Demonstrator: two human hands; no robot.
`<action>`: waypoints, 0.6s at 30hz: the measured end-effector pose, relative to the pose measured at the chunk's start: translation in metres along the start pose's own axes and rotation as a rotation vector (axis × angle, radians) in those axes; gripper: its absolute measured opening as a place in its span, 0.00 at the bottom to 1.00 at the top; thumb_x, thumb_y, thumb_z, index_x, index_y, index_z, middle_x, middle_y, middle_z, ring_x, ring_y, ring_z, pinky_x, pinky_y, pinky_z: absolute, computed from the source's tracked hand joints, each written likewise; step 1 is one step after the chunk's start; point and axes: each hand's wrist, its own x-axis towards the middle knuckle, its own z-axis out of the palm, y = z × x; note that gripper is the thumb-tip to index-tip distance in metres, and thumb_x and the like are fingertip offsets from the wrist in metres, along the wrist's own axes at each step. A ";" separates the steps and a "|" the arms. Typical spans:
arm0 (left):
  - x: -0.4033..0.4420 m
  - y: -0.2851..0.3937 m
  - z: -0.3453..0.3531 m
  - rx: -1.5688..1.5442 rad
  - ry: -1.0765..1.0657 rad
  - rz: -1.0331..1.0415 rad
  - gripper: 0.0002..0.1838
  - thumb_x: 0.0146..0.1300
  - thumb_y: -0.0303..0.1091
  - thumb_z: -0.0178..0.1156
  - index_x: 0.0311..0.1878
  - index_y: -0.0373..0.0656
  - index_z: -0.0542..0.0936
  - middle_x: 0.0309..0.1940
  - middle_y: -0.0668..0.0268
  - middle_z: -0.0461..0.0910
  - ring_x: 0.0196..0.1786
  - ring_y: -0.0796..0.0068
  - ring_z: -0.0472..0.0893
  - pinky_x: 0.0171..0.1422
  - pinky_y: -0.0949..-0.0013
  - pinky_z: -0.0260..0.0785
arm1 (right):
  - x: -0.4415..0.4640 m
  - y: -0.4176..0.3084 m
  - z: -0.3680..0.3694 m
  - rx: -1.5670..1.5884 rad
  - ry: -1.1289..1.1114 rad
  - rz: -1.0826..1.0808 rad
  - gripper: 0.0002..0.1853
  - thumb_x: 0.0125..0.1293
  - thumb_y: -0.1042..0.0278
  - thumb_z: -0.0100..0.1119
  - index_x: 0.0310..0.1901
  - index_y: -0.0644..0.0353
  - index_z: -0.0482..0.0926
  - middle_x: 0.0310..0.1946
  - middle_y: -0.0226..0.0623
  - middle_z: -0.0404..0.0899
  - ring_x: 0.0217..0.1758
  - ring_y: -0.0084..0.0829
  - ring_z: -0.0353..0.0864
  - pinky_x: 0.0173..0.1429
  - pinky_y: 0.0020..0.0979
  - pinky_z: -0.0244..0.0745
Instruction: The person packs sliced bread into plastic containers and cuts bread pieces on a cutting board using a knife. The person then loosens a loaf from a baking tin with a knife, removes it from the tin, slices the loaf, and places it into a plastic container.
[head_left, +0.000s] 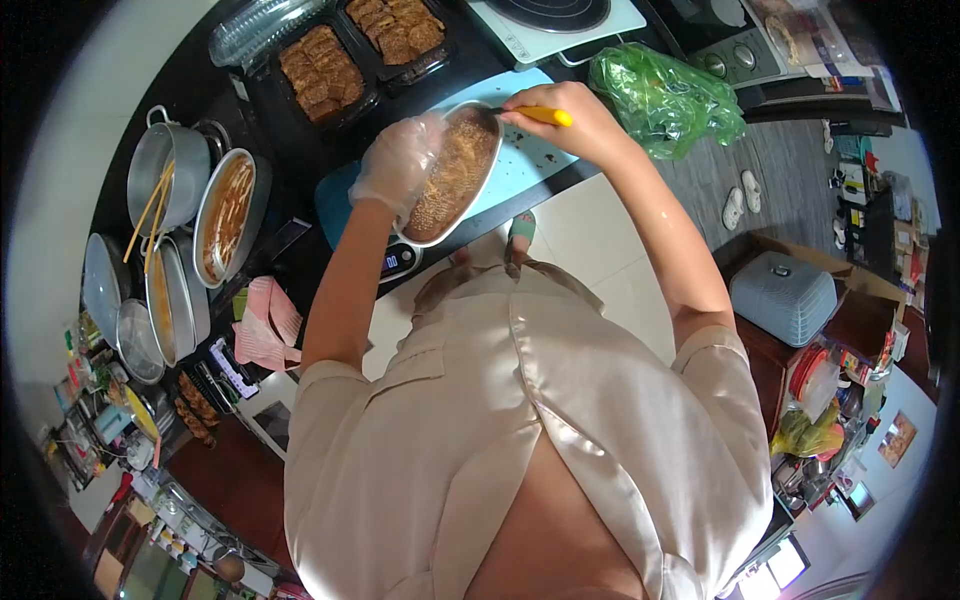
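A white oval dish holds a brown baked-looking food sprinkled with pale seeds. Its near end is by a digital kitchen scale, over blue cutting mats. My left hand, in a clear plastic glove, grips the dish's left side with curled fingers, partly blurred by the glove. Bare, my right hand is closed around a yellow-handled utensil. Its dark metal end reaches the far rim of the dish, and its exact kind is unclear.
Two black trays of cut brown pieces lie at the back, beside a clear lid. At left stand a metal pot with chopsticks and a sauce-smeared oval dish. A green plastic bag and a cooktop are to the right.
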 end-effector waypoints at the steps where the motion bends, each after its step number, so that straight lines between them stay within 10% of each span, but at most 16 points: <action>1: 0.000 0.001 -0.002 0.019 -0.015 0.022 0.16 0.72 0.48 0.47 0.48 0.50 0.78 0.42 0.52 0.81 0.47 0.45 0.79 0.49 0.48 0.71 | 0.000 0.005 0.007 0.000 -0.001 0.000 0.11 0.64 0.59 0.66 0.38 0.59 0.86 0.26 0.39 0.84 0.29 0.35 0.85 0.36 0.32 0.78; 12: -0.005 -0.001 0.030 0.045 0.308 0.022 0.13 0.71 0.42 0.51 0.51 0.48 0.80 0.39 0.51 0.83 0.43 0.46 0.82 0.47 0.51 0.75 | -0.028 -0.016 0.048 0.217 -0.057 0.602 0.14 0.62 0.57 0.62 0.34 0.62 0.85 0.20 0.37 0.81 0.24 0.29 0.81 0.33 0.29 0.75; 14: -0.003 0.003 0.032 0.036 0.319 -0.042 0.16 0.69 0.40 0.55 0.56 0.49 0.81 0.40 0.50 0.82 0.43 0.46 0.82 0.47 0.52 0.75 | -0.040 -0.015 0.065 0.381 -0.065 0.673 0.14 0.56 0.56 0.62 0.31 0.59 0.85 0.25 0.49 0.82 0.32 0.50 0.83 0.39 0.41 0.79; 18: 0.001 0.002 0.040 0.033 0.500 -0.114 0.13 0.70 0.38 0.53 0.54 0.49 0.80 0.33 0.48 0.82 0.38 0.45 0.83 0.43 0.49 0.75 | -0.067 -0.045 0.082 0.694 0.015 0.883 0.11 0.59 0.60 0.61 0.27 0.59 0.83 0.20 0.35 0.82 0.24 0.28 0.83 0.33 0.34 0.77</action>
